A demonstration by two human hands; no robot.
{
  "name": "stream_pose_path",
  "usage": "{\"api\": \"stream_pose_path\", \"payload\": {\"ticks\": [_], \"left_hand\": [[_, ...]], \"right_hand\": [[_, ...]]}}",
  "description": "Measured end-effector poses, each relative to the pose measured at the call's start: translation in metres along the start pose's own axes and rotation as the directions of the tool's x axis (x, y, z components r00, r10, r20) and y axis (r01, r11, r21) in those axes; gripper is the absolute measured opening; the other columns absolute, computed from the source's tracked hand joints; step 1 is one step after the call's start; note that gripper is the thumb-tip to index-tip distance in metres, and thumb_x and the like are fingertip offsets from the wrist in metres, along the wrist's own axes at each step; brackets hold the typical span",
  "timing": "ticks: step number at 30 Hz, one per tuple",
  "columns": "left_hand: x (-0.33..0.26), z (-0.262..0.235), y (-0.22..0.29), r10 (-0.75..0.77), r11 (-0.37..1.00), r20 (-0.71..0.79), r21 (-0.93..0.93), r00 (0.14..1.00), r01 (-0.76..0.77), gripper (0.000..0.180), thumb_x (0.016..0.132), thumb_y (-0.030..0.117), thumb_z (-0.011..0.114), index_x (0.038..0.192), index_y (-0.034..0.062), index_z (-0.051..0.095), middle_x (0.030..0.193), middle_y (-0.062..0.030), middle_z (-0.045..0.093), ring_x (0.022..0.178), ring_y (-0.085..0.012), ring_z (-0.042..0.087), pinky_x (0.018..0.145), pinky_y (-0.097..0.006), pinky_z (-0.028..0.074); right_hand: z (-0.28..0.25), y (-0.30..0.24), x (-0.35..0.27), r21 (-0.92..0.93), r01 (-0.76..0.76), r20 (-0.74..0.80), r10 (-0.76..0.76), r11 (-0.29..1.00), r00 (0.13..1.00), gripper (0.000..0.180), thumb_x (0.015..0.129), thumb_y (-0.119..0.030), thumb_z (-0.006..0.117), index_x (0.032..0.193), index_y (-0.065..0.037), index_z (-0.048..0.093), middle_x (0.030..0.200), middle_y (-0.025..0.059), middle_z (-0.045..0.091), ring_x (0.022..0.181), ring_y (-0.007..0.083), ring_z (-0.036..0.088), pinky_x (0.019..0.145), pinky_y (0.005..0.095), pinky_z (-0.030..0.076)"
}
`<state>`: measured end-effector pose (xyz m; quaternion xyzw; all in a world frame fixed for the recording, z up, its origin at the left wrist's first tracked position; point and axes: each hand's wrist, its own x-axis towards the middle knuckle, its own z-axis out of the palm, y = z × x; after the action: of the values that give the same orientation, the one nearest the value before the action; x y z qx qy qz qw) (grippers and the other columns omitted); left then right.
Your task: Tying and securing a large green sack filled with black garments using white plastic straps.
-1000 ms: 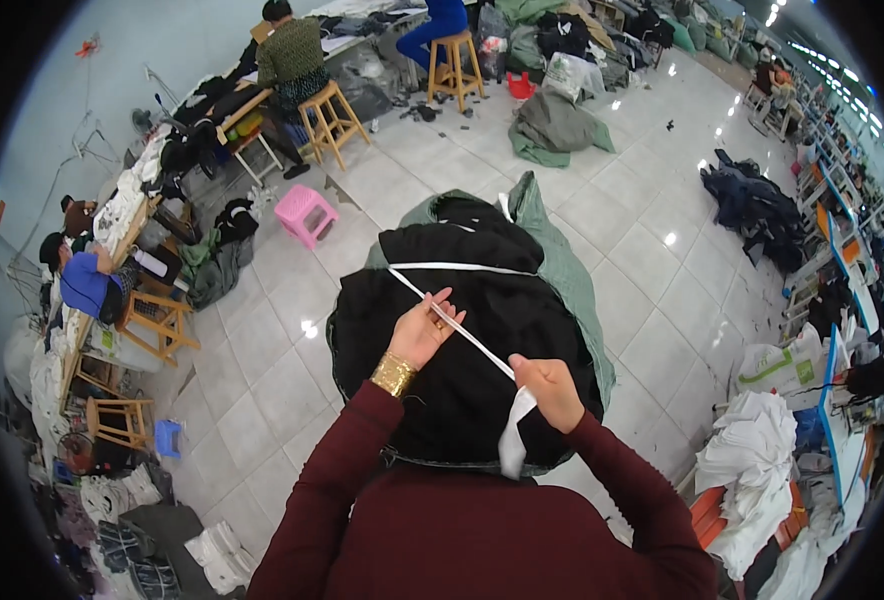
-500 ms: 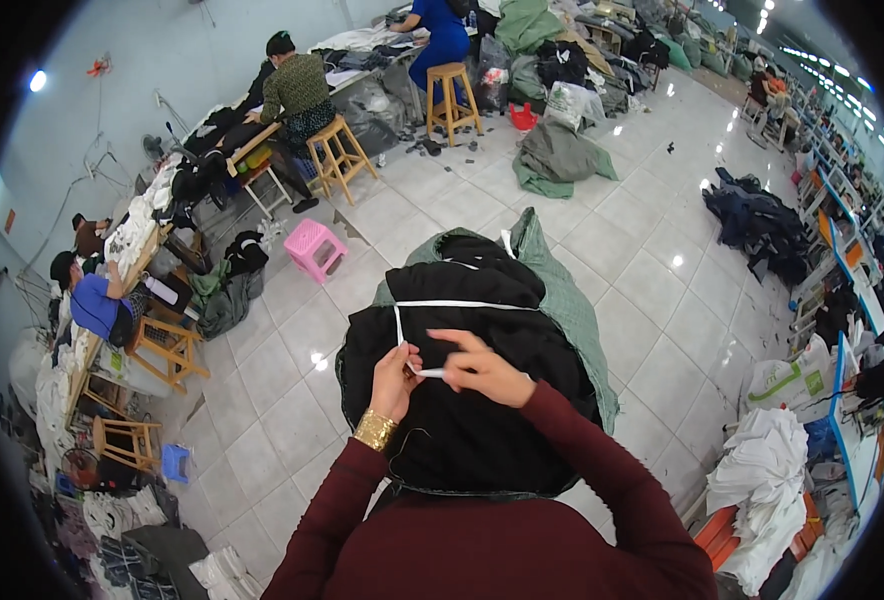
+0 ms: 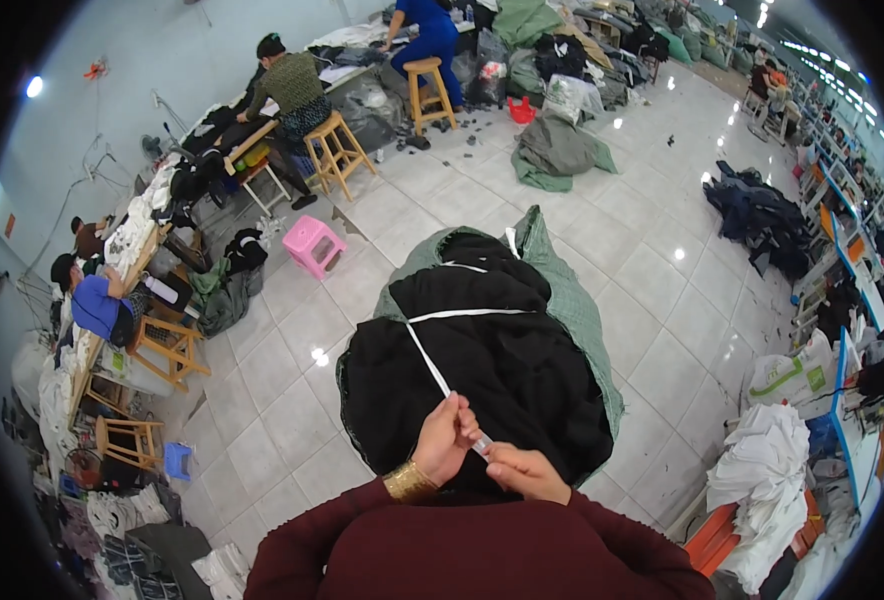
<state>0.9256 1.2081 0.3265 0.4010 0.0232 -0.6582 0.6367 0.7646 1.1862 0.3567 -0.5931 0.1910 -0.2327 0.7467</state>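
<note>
My left grip (image 3: 446, 437) and right grip (image 3: 527, 470) pinch a flat white plastic strap (image 3: 432, 363) between them, close together. The strap runs taut up and across a big rounded bundle of black garments (image 3: 502, 370), which sits in a green woven sack (image 3: 572, 310) on the white tiled floor (image 3: 652, 260).

Big workshop hall around me. White glossy tile floor (image 3: 652, 260) with ceiling-light reflections. Landmark: pink plastic stool (image 3: 313, 244). Left of it, pale blue wall (image 3: 152, 60) with a round lamp glare up high. Along that wall, long worktable (image 3: 127, 260) piled with fabric, people seated at it. Wooden stools (image 3: 337, 152) beyond the pink stool, more (image 3: 162, 345) nearer than it, left. Small blue stool (image 3: 177, 460) near-left. Far right of the pink stool, row of workstations (image 3: 842, 230) under strip lights. Grey-green cloth heap (image 3: 560, 152) beyond, right.
</note>
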Motion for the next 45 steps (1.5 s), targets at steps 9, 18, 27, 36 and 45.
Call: {"api": "stream_pose_path", "payload": {"ticks": [9,18,27,36,45], "left_hand": [[0.010,-0.002,0.036,0.350,0.549,0.136,0.771,0.927,-0.321,0.021,0.086,0.021,0.050,0.100,0.0050,0.052,0.101,-0.0131,0.053,0.087,-0.0174,0.053,0.073,-0.029,0.044],[0.037,0.010,0.091,0.131,-0.442,0.792,0.585,0.596,-0.680,0.009,0.075,0.012,0.058,0.084,0.0099,0.058,0.073,-0.0032,0.055,0.070,-0.0192,0.054,0.067,-0.033,0.043],[0.044,0.044,0.087,0.453,0.327,0.421,0.741,0.786,-0.586,0.042,0.090,0.026,0.041,0.055,0.0022,0.044,0.048,-0.0030,0.038,0.048,-0.0114,0.035,0.048,-0.028,0.027],[0.057,0.068,0.054,0.436,0.086,0.627,0.685,0.646,-0.723,0.035,0.083,0.018,0.051,0.053,0.0014,0.042,0.053,-0.0117,0.042,0.052,-0.0273,0.041,0.056,-0.035,0.031],[0.073,0.050,0.029,0.368,-0.232,0.706,0.700,0.605,-0.675,0.038,0.083,0.024,0.049,0.051,0.0041,0.050,0.052,-0.0114,0.051,0.054,-0.0289,0.050,0.056,-0.038,0.034]], "right_hand": [[-0.038,-0.013,0.037,-0.157,0.132,0.150,-0.109,0.979,0.983,0.028,0.087,-0.014,0.046,0.062,-0.003,0.039,0.058,0.0035,0.038,0.065,0.0152,0.041,0.089,0.0331,0.034],[-0.056,-0.061,0.080,0.161,-0.027,0.190,-0.004,0.987,0.982,0.024,0.089,-0.017,0.043,0.092,0.003,0.055,0.075,0.0028,0.055,0.069,0.0101,0.049,0.076,0.0270,0.040],[-0.099,0.052,0.170,-0.893,0.408,0.370,-0.204,0.190,0.906,0.043,0.081,-0.018,0.044,0.119,0.000,0.043,0.122,0.0154,0.044,0.117,0.0256,0.039,0.101,0.0353,0.026],[-0.070,0.131,0.186,-0.926,0.308,0.353,-0.215,-0.217,0.911,0.054,0.084,-0.033,0.037,0.125,0.002,0.034,0.134,0.0167,0.030,0.129,0.0267,0.021,0.105,0.0396,0.013],[-0.074,0.161,0.233,-0.779,0.186,0.488,-0.393,-0.599,0.779,0.056,0.079,-0.043,0.048,0.119,-0.003,0.043,0.127,0.0110,0.040,0.124,0.0220,0.030,0.100,0.0373,0.024]]}}
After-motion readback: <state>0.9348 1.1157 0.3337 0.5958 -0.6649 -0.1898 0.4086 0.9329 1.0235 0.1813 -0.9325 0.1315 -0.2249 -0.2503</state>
